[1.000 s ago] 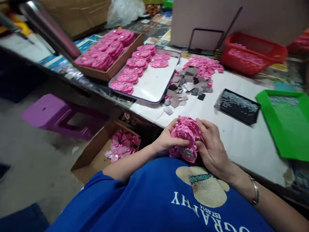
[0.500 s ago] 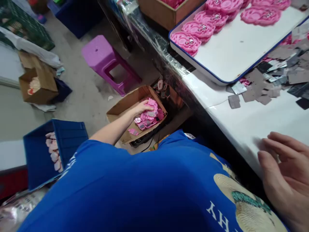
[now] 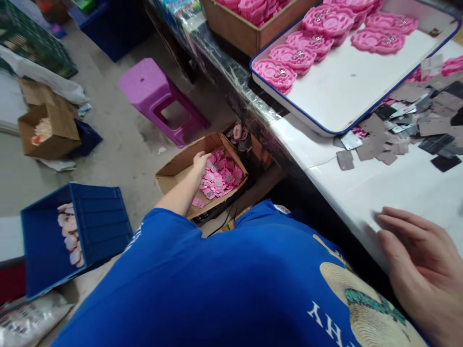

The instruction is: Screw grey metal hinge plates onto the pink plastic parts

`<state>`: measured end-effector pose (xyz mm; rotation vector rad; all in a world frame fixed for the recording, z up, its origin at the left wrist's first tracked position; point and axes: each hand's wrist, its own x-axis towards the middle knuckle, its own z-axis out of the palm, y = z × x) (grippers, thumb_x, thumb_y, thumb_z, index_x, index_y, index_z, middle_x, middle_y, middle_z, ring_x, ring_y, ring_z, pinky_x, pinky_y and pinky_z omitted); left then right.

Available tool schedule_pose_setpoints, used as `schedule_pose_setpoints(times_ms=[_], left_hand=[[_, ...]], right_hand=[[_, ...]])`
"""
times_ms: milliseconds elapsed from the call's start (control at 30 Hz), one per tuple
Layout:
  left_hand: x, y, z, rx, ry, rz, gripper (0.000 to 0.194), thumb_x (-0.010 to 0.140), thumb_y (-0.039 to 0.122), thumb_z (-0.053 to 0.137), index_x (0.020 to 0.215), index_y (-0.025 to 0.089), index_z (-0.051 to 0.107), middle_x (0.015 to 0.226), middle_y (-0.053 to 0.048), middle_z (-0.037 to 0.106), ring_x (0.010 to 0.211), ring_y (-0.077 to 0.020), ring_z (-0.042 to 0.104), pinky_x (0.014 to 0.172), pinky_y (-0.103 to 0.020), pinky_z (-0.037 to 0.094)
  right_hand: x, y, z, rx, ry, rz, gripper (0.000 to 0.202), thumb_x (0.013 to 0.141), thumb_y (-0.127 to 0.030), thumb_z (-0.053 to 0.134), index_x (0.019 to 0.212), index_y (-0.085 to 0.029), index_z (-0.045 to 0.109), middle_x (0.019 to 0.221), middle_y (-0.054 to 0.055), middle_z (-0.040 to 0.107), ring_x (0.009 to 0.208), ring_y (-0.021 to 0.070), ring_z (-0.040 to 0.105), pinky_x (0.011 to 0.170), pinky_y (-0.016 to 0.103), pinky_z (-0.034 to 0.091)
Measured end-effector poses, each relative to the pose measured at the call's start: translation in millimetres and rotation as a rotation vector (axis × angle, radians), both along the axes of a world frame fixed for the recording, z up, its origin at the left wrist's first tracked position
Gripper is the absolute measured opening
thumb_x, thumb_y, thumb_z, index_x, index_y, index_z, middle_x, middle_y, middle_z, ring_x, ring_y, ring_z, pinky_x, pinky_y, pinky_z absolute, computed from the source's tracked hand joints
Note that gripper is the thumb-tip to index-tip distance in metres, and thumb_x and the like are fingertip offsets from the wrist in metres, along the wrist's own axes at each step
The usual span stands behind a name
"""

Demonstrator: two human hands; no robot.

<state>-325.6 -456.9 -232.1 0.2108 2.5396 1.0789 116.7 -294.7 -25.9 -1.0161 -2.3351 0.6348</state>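
My left hand (image 3: 201, 163) reaches down into a cardboard box (image 3: 173, 177) on the floor. It is at the left side of a heap of small pink plastic pieces (image 3: 222, 177), several of them with grey plates on them. The back of the hand faces me and its fingers are mostly hidden, so a grip does not show. My right hand (image 3: 419, 265) hovers or rests at the edge of the white worktable (image 3: 347, 193), fingers stretched and thumb apart, with nothing in it. Loose grey metal plates (image 3: 394, 135) lie beyond it on the table.
A white tray (image 3: 347, 91) with a blue rim bears stacked pink parts (image 3: 289, 58). Behind it stands a box (image 3: 253, 36) of more pink pieces. On the floor are a purple stool (image 3: 159, 91), a blue bin (image 3: 101, 217) and an open carton (image 3: 54, 132).
My left hand has moved left off the top of the pink heap, and the pieces now lie spread lower. My right hand stays open by the table edge. The view has shifted slightly.
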Motion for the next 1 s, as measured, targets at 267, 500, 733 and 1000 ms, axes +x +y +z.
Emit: schedule_pose_setpoints(times_ms=[267,500,733,1000], left_hand=[[-28,52,118.6,0.399,0.576,0.019,0.023,0.086,0.018,0.060,0.109,0.015,0.060,0.109,-0.005,0.064,0.106,-0.0191,0.062,0.101,-0.042,0.050],[47,122,234.6,0.697,0.829,-0.569,0.023,0.087,0.033,0.064,0.109,0.026,0.065,0.115,0.002,0.065,0.113,-0.0194,0.060,0.099,-0.035,0.052],[64,227,259.3,0.460,0.862,-1.046,0.022,0.086,0.032,0.060,0.100,0.018,0.069,0.098,-0.004,0.069,0.094,-0.0185,0.063,0.090,-0.032,0.050],[10,327,257.1,0.095,0.889,-1.084,0.041,0.081,0.031,0.061,0.118,0.015,0.064,0.121,-0.011,0.062,0.115,-0.0265,0.055,0.104,-0.039,0.041]], right_hand=[[7,6,-2.5,-0.145,0.040,0.056,0.018,0.092,-0.035,0.057,0.102,-0.026,0.068,0.115,0.003,0.065,0.107,0.0174,0.064,0.096,0.034,0.051],[0,25,26.6,-0.105,0.024,0.190,0.015,0.095,-0.028,0.055,0.103,-0.027,0.067,0.103,-0.001,0.070,0.094,0.0105,0.067,0.082,0.022,0.053],[-46,78,61.7,0.002,-0.006,0.229,0.019,0.093,-0.029,0.056,0.093,-0.019,0.071,0.089,0.001,0.073,0.077,0.0116,0.067,0.070,0.024,0.051],[-144,213,76.5,0.058,-0.259,0.029,0.023,0.087,-0.022,0.058,0.104,-0.016,0.073,0.100,0.007,0.073,0.091,0.0202,0.067,0.080,0.031,0.051]])
